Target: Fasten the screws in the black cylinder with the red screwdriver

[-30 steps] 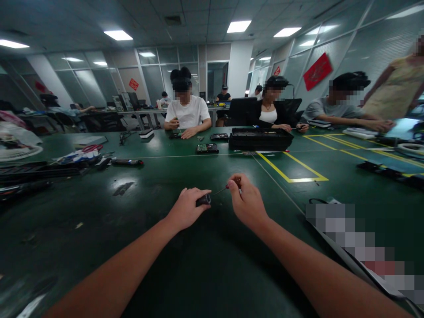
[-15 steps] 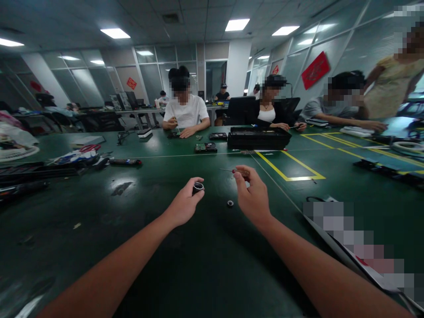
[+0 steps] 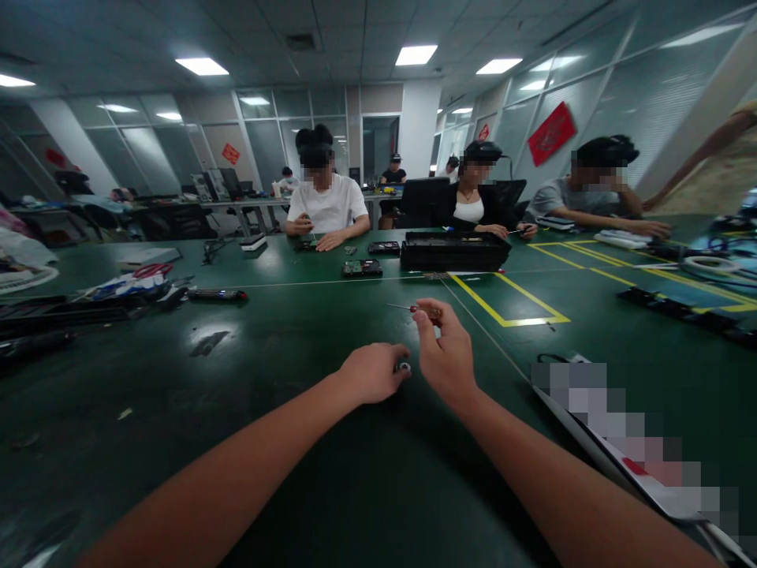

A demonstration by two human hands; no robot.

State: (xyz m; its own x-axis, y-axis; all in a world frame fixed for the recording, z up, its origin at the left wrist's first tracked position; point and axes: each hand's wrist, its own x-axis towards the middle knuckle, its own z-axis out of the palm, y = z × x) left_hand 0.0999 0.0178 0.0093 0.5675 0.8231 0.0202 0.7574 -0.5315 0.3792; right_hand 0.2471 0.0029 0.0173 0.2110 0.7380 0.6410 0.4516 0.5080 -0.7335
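Note:
My left hand point(image 3: 374, 374) is low over the table, with thumb and fingertips closed around a small round metal part point(image 3: 405, 368). Whether that part is lifted off the surface, I cannot tell. The short black cylinder seen earlier in this hand is out of sight; the palm is hidden. Just to the right, my right hand point(image 3: 446, 347) grips a small screwdriver point(image 3: 430, 312) by its amber handle. Its thin shaft points left, above the table and clear of the left hand.
Ahead lie a green circuit board device point(image 3: 362, 269) and a long black tray point(image 3: 454, 252). Tools and cables point(image 3: 139, 284) crowd the left, beside a black pen-like tool point(image 3: 218, 295). A white-edged panel point(image 3: 597, 426) lies at right. Several people sit across the green table point(image 3: 307, 315).
My left hand has moved right and down to the small round metal part, and the black cylinder is no longer visible. My right hand keeps the screwdriver almost still. The view has shifted slightly.

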